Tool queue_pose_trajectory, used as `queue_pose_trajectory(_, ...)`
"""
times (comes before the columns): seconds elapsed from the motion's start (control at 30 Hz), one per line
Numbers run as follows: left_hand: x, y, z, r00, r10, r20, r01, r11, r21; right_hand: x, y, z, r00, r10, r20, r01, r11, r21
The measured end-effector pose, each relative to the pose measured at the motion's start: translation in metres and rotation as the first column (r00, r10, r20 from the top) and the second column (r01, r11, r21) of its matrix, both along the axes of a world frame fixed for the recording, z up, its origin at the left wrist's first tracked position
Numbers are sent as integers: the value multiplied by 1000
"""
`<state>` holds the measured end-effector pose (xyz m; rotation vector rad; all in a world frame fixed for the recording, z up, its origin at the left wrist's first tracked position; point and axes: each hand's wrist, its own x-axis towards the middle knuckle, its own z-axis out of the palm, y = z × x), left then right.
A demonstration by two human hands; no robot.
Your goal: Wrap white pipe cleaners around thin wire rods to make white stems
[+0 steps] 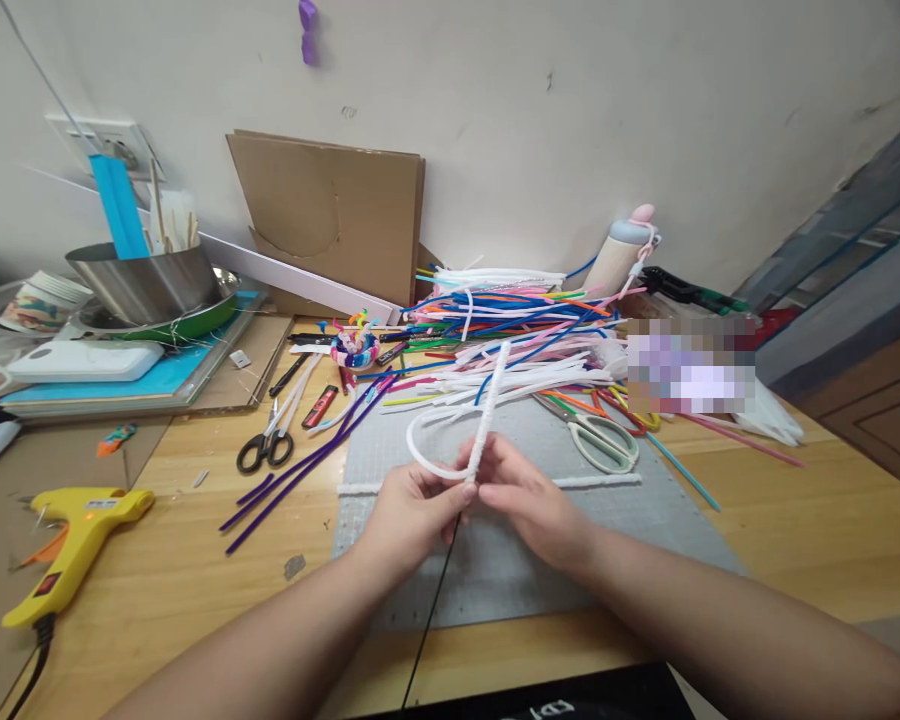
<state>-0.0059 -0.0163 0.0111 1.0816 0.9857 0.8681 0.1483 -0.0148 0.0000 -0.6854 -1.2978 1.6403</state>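
Over the grey cutting mat [547, 580], both my hands meet at a white pipe cleaner [489, 410]. Its thick, coiled-looking part points up and away, and a loose loop of it bends out to the left. My left hand [409, 515] is closed, pinching its lower end. From the other side, the fingers of my right hand [529, 500] are closed on the coiled part. A thin dark rod [436, 600] runs from beneath the fingers toward me; how it joins the white piece is hidden. Another white pipe cleaner [600, 481] lies straight across the mat behind my hands.
Many coloured pipe cleaners [525, 310] are heaped at the back. Green-handled scissors [604, 440] lie right, black-handled scissors [265, 450] left, near purple pipe cleaners [300, 470]. A yellow glue gun [75, 545] rests far left. Cardboard [330, 210] leans on the wall.
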Motion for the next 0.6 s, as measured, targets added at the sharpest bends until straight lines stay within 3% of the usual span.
queue_pose_trajectory(0.03, -1, 1, 1, 999, 34, -18, -34, 999, -1, 1, -1, 0, 983, -180, 35, 176, 980, 89)
queue_pose_trajectory(0.07, -1, 2, 2, 998, 57, -35, -57, 998, -4, 3, -2, 2, 934, -354, 57, 336, 919, 208)
queue_pose_trajectory(0.1, -1, 2, 2, 996, 68, -50, -68, 998, -6, 5, -3, 4, 874, -479, 80, 427, 837, 344)
queue_pose_trajectory(0.13, -1, 2, 2, 996, 68, -62, -68, 998, -7, 6, -5, 7, 830, -545, 117, 434, 764, 477)
queue_pose_trajectory(0.17, 0, 2, 1, 996, 60, -73, -60, 998, -4, 7, -7, 10, 817, -543, 195, 345, 730, 590)
queue_pose_trajectory(0.2, 1, 1, 0, 996, 50, -80, -50, 999, 8, 7, -10, 13, 813, -491, 311, 190, 730, 656)
queue_pose_trajectory(0.23, 2, 0, -1, 996, 44, -82, -42, 999, 33, 7, -12, 16, 796, -430, 425, 44, 743, 668)
queue_pose_trajectory(0.3, 3, -2, -3, 996, 43, -81, -35, 994, 108, 5, -15, 20, 767, -328, 552, -131, 761, 635)
queue_pose_trajectory(0.43, 3, -3, -3, 995, 70, -73, -54, 978, 200, 1, -15, 23, 787, -188, 588, -268, 753, 601)
queue_pose_trajectory(0.6, 1, 2, -4, 991, 125, -39, -122, 991, 57, 3, -12, 23, 775, -140, 616, -367, 694, 619)
